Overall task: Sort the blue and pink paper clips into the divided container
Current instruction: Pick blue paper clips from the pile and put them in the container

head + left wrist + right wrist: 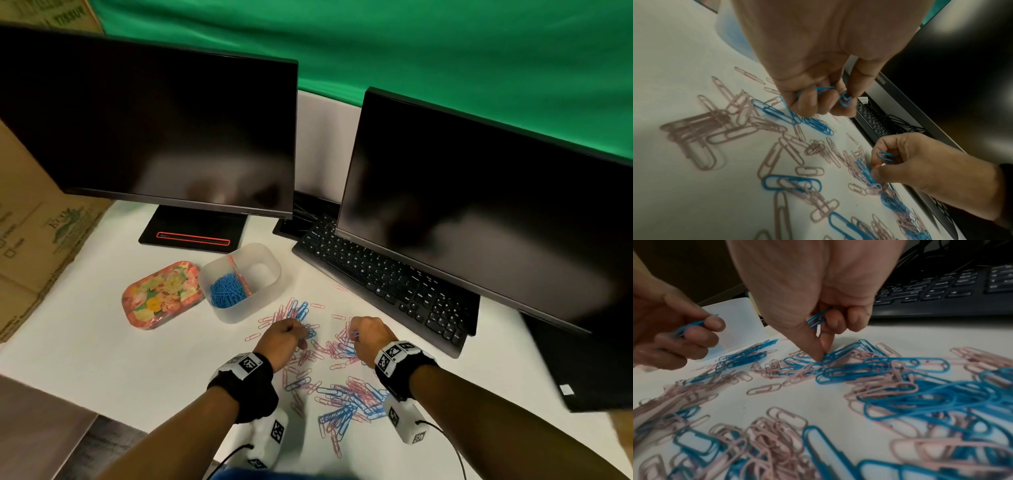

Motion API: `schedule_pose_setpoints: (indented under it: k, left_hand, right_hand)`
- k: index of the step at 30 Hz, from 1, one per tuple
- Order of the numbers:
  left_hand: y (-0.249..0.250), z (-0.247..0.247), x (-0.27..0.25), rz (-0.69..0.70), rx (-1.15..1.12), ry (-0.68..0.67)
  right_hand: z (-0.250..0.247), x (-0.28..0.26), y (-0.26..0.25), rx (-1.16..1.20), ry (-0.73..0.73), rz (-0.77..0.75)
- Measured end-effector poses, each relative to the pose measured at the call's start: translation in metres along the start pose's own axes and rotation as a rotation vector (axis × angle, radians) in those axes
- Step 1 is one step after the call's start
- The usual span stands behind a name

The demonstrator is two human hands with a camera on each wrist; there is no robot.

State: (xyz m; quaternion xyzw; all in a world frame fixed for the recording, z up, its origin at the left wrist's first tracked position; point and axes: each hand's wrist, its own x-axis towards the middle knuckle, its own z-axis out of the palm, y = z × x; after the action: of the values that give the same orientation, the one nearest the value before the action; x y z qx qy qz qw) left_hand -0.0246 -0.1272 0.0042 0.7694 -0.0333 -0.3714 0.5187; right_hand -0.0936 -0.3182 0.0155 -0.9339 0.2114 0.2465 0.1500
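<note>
A frosted divided container (270, 274) stands behind the clips, with blue paper clips (227, 293) in its left half. Mixed blue and pink paper clips (342, 394) lie scattered on the white table. My left hand (301, 334) hovers over the pile's far left part, its fingers curled round several blue clips (844, 99). My right hand (354, 337) is at the pile's far right. It keeps a few blue clips (817, 318) under its curled fingers, while its thumb and forefinger pinch down on a blue clip (830, 356) lying on the table.
A floral lid (161, 294) lies left of the container. A black keyboard (383, 281) runs along the right of the pile under the right monitor (479, 212). The left monitor's base (191, 233) sits behind the container. Cardboard boxes (30, 240) stand at the left.
</note>
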Motion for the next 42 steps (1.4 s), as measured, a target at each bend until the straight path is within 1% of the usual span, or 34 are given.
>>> schedule_pose_setpoints:
  k: [3,9,12,14,17,20,22,27,30,32,34,37,39,42]
  left_hand:
    - [-0.002,-0.001,0.001,-0.004,-0.007,0.003]
    - [-0.004,-0.003,0.003,-0.114,-0.227,0.019]
    - [-0.004,-0.005,0.003,-0.155,-0.302,0.018]
    - [-0.003,-0.006,0.004,-0.166,-0.315,0.025]
    - [0.000,-0.005,0.005,-0.170,-0.298,0.032]
    - [0.002,-0.003,0.009,-0.159,-0.274,0.023]
    - [0.004,-0.004,0.010,-0.122,-0.182,0.042]
    - [0.003,-0.003,0.011,0.079,0.276,0.105]
    - [0.002,-0.001,0.012,0.162,0.557,0.074]
    - [0.002,0.000,0.015,0.191,0.724,0.048]
    - [0.001,0.002,0.017,0.210,0.849,0.052]
    - [0.000,0.002,0.016,0.229,0.940,0.053]
    - [-0.001,0.001,0.014,0.217,0.920,0.043]
    - [-0.004,-0.004,0.013,0.183,0.741,0.050]
  right_hand:
    - [0.000,-0.001,0.001,0.055,-0.018,0.021]
    - [0.002,-0.005,0.007,0.142,-0.054,0.059]
    - [0.001,-0.005,0.009,0.163,-0.103,0.068]
    - [-0.001,-0.005,0.010,0.174,-0.129,0.057]
    - [-0.003,-0.004,0.013,0.229,-0.132,0.022]
    - [-0.001,-0.006,0.014,0.359,-0.120,-0.005]
    - [0.001,-0.006,0.015,0.473,-0.086,0.014]
    - [0.008,-0.007,0.026,0.645,-0.015,0.079]
    - [0.008,-0.006,0.026,0.715,0.017,0.109]
    - [0.003,-0.005,0.018,0.660,0.022,0.109]
    - [-0.001,-0.005,0.008,0.534,0.042,0.108]
    - [0.000,-0.002,-0.005,0.295,0.080,0.021]
    - [0.004,0.002,-0.013,0.140,0.070,-0.010]
    - [0.008,0.011,-0.021,-0.045,0.033,0.006]
